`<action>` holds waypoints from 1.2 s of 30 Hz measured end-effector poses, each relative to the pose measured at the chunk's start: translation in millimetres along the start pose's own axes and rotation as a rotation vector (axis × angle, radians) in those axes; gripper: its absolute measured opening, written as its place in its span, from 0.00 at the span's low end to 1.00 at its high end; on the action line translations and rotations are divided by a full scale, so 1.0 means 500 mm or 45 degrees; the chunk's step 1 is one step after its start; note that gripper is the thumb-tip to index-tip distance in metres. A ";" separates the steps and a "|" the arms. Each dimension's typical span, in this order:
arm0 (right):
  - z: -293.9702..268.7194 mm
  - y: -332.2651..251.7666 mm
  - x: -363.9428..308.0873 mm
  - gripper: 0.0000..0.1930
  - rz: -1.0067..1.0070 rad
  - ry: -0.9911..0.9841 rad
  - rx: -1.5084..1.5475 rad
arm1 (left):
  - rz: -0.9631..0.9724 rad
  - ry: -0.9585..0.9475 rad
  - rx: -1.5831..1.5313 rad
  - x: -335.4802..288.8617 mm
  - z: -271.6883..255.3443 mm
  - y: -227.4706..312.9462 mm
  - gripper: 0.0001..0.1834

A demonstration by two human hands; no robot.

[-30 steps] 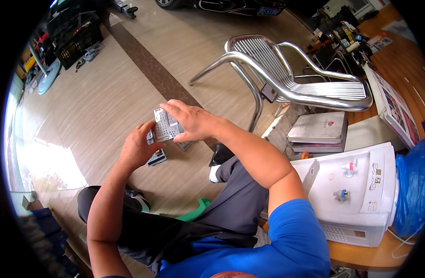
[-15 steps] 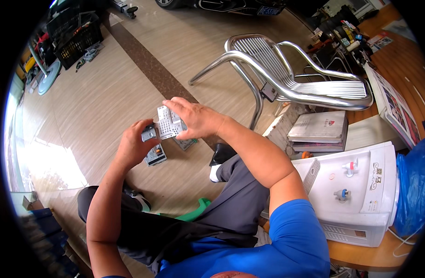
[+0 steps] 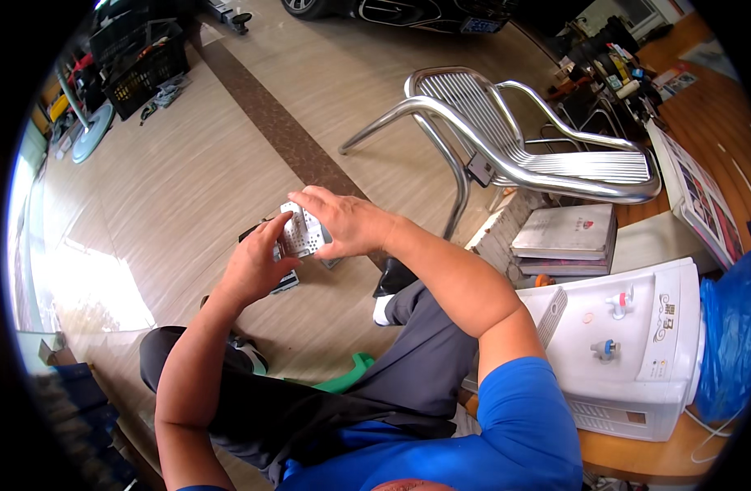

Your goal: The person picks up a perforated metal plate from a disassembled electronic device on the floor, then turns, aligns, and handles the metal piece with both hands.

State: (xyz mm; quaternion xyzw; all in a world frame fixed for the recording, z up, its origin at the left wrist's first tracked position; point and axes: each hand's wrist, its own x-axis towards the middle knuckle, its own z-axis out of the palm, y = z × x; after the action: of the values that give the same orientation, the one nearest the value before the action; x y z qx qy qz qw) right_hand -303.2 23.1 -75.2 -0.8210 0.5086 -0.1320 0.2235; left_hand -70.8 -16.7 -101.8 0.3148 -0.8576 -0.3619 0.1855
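Observation:
A white perforated plastic panel [image 3: 302, 235], dotted with small holes, is held up over the floor between my two hands. My right hand [image 3: 343, 221] grips its right side, with fingers over the top edge and the thumb lower down. My left hand [image 3: 254, 260] closes on the panel's left side, its fingertips on the face. Behind my left hand shows a dark edge of something I cannot make out. Just below, a grey part [image 3: 287, 282] on the floor is mostly covered by the left hand. A sliver of a flat greenish piece [image 3: 332, 263] shows under the right hand.
Ahead to the right stands a metal chair [image 3: 523, 155]. A white water dispenser [image 3: 613, 352] lies on its back on the wooden table to my right, beside stacked books [image 3: 565, 231]. Something green [image 3: 347, 375] is between my legs. Black crates [image 3: 146, 74] stand far left.
My left hand has moved right and its fingers now reach onto the panel's face. The panel has tilted and lowered slightly. The parts on the floor are more hidden.

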 end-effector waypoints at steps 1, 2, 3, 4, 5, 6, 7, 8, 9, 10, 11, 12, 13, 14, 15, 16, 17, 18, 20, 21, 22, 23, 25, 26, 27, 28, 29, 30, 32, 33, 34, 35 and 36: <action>0.000 -0.003 0.000 0.51 -0.001 -0.001 0.000 | -0.001 0.001 0.000 -0.001 0.001 0.006 0.41; 0.001 -0.006 0.000 0.51 0.011 -0.003 0.007 | -0.035 -0.031 0.023 -0.001 0.001 0.015 0.41; -0.001 -0.010 -0.001 0.50 0.023 -0.004 0.012 | -0.067 -0.063 0.045 -0.002 0.001 0.021 0.40; 0.001 -0.010 -0.001 0.50 0.024 -0.005 0.011 | -0.067 -0.062 0.044 -0.003 0.005 0.020 0.40; 0.003 -0.007 -0.001 0.50 0.027 -0.015 0.010 | -0.048 -0.043 0.101 -0.004 0.011 0.018 0.40; 0.004 -0.008 0.001 0.50 0.029 -0.025 0.010 | -0.031 -0.024 0.160 -0.005 0.015 0.016 0.40; 0.005 -0.010 0.002 0.50 0.027 -0.025 0.010 | -0.032 -0.023 0.161 -0.006 0.017 0.013 0.40; 0.006 -0.012 0.002 0.50 0.029 -0.036 0.008 | -0.015 -0.028 0.205 -0.007 0.019 0.009 0.41; 0.006 -0.012 0.002 0.50 0.034 -0.046 0.005 | 0.004 -0.035 0.247 -0.008 0.021 0.007 0.41; 0.007 -0.013 0.003 0.50 0.035 -0.047 0.005 | 0.004 -0.036 0.246 -0.008 0.022 0.009 0.41; 0.008 -0.012 0.003 0.50 0.040 -0.065 0.016 | -0.032 -0.074 0.271 -0.007 0.023 0.012 0.41; 0.009 -0.013 0.004 0.50 0.043 -0.084 0.027 | -0.069 -0.112 0.298 -0.008 0.023 0.015 0.41; 0.009 -0.014 0.004 0.50 0.042 -0.084 0.028 | -0.070 -0.112 0.298 -0.009 0.025 0.015 0.41; 0.010 -0.014 0.004 0.50 0.046 -0.089 0.035 | -0.076 -0.117 0.303 -0.011 0.027 0.015 0.41; 0.009 -0.015 0.004 0.50 0.050 -0.093 0.041 | -0.081 -0.121 0.306 -0.012 0.030 0.014 0.41; 0.009 -0.015 0.004 0.50 0.049 -0.094 0.041 | -0.082 -0.120 0.306 -0.012 0.031 0.012 0.41; 0.008 -0.016 0.004 0.50 0.055 -0.074 0.060 | -0.069 -0.105 0.297 -0.013 0.033 0.010 0.41; 0.008 -0.016 0.003 0.50 0.061 -0.054 0.080 | -0.056 -0.089 0.288 -0.013 0.035 0.007 0.41; 0.010 -0.009 0.004 0.50 0.042 -0.029 0.098 | -0.044 -0.079 0.264 -0.012 0.036 0.002 0.41; 0.013 -0.005 0.003 0.50 0.025 -0.005 0.116 | -0.031 -0.069 0.240 -0.012 0.037 0.001 0.41; 0.015 -0.001 0.002 0.50 0.025 -0.004 0.116 | -0.030 -0.070 0.240 -0.011 0.036 0.001 0.41; 0.018 0.003 0.001 0.50 -0.002 0.022 0.114 | -0.029 -0.075 0.219 -0.011 0.036 0.001 0.42; 0.017 0.002 0.001 0.50 -0.029 0.048 0.114 | -0.031 -0.080 0.199 -0.010 0.035 0.003 0.42; 0.016 0.001 0.000 0.51 -0.029 0.042 0.117 | -0.056 -0.090 0.178 -0.010 0.033 0.005 0.43; 0.014 -0.003 0.000 0.51 -0.028 0.037 0.120 | -0.081 -0.099 0.157 -0.009 0.033 0.007 0.43; 0.013 -0.005 0.000 0.51 -0.028 0.038 0.119 | -0.081 -0.099 0.157 -0.009 0.033 0.007 0.43; 0.012 -0.007 0.000 0.51 -0.028 0.024 0.113 | -0.089 -0.102 0.154 -0.010 0.034 0.006 0.44; 0.011 -0.009 0.000 0.51 -0.028 0.010 0.108 | -0.097 -0.105 0.151 -0.009 0.035 0.006 0.45; 0.011 -0.012 0.001 0.51 -0.017 -0.009 0.119 | -0.167 -0.143 0.122 -0.007 0.030 0.014 0.46; 0.011 -0.013 0.001 0.52 -0.002 -0.029 0.128 | -0.234 -0.181 0.090 -0.005 0.029 0.018 0.48; 0.011 -0.012 0.001 0.52 -0.001 -0.028 0.127 | -0.232 -0.181 0.090 -0.004 0.028 0.019 0.48; 0.012 -0.011 0.001 0.52 -0.005 -0.025 0.131 | -0.224 -0.184 0.078 -0.003 0.028 0.019 0.48; 0.012 -0.011 0.002 0.52 -0.011 -0.022 0.137 | -0.219 -0.186 0.067 -0.003 0.027 0.019 0.48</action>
State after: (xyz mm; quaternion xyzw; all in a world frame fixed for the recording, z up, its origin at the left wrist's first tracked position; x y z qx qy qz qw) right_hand -295.7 25.9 -77.6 -0.8111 0.4951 -0.1529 0.2712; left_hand -80.9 -3.7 -104.1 0.3648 -0.8479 -0.3759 0.0823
